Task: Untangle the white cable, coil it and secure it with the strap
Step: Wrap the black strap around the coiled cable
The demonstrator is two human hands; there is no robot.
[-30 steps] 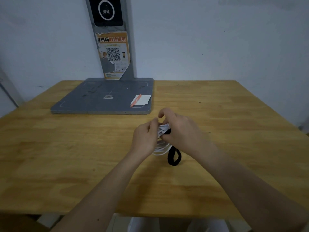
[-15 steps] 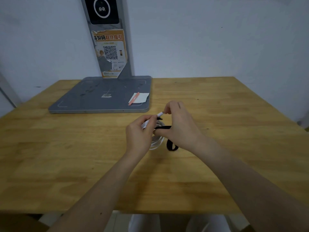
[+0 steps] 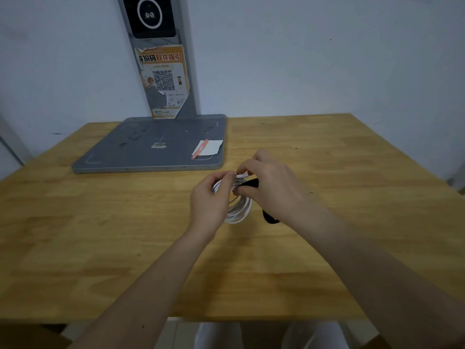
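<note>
Since a moment ago, both hands have moved a little toward the far edge of the table (image 3: 100,248), and the white plug tip now pokes out between them. The left hand (image 3: 208,200) grips the coiled white cable (image 3: 239,210) near the middle of the table. The right hand (image 3: 271,187) pinches the black strap (image 3: 249,183) across the coil's top; the strap's loose end hangs behind the wrist. A grey stand base (image 3: 151,147) with paper (image 3: 210,147) and a pen (image 3: 200,152) sits at the far edge.

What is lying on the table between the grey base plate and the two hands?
Nothing: in the head view, only bare wooden table separates the grey base plate from the left hand and right hand.
</note>
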